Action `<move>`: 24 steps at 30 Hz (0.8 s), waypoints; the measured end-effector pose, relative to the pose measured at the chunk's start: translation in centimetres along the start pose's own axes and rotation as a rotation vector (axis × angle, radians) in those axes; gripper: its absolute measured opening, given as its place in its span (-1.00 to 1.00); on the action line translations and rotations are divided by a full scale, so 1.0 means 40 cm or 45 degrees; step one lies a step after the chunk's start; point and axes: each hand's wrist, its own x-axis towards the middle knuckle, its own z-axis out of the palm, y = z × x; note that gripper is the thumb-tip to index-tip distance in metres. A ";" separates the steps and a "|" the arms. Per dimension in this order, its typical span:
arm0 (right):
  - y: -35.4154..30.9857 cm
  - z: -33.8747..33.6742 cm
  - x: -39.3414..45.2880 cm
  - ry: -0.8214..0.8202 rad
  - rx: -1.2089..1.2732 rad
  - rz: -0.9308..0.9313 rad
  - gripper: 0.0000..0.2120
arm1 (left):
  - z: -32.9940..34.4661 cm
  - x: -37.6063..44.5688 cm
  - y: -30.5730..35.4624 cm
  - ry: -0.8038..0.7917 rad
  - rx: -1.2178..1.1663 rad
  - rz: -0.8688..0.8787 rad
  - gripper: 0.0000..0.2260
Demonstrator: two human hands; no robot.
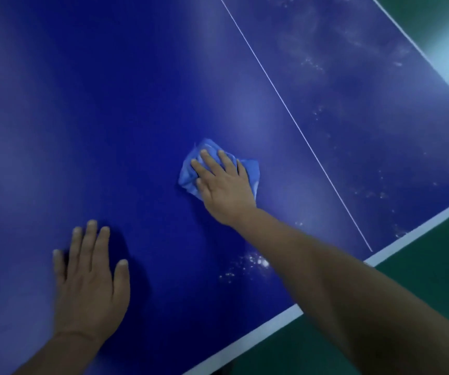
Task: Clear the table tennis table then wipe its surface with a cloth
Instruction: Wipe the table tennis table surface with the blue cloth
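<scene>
Our right hand (pixel 222 182) presses the cloth (pixel 191 174) flat, fingers straight. White specks (pixel 250 262) lie nearer us, beside the forearm; our left hand (pixel 88 282) rests open on the table (pixel 110 104).

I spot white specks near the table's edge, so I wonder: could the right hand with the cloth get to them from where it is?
Probably yes. The right hand presses the cloth flat on the table, and the white specks lie beside its forearm with nothing between.

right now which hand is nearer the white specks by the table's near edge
Right. The right hand presses the cloth just beyond the specks; its forearm passes right beside them. The left hand lies flat farther off.
</scene>
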 end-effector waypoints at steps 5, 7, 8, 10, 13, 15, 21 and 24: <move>0.355 -0.068 -0.016 0.048 -0.126 0.480 -0.48 | 0.032 -0.021 0.039 0.002 0.094 -0.120 -0.34; 0.416 -0.082 -0.045 0.089 0.049 0.678 -0.51 | 0.035 -0.017 0.031 -0.014 0.134 -0.124 -0.37; 0.407 -0.074 -0.050 0.115 0.068 0.713 -0.52 | 0.038 -0.016 0.025 -0.020 0.157 -0.122 -0.38; 0.324 -0.047 -0.049 0.132 -0.002 0.631 -0.53 | 0.047 -0.016 0.008 -0.010 0.188 -0.113 -0.39; 0.160 -0.009 -0.053 0.048 -0.038 0.106 -0.52 | 0.060 -0.016 -0.006 -0.008 0.187 -0.131 -0.40; 0.148 -0.001 -0.055 0.008 -0.053 -0.072 -0.53 | 0.064 -0.015 -0.008 0.000 0.190 -0.129 -0.42; 0.340 -0.046 0.044 0.090 0.022 0.584 -0.52 | 0.044 -0.015 0.021 0.005 0.196 -0.127 -0.41; 0.300 -0.057 0.147 0.100 0.061 0.514 -0.51 | 0.035 -0.017 0.026 0.006 0.183 -0.134 -0.42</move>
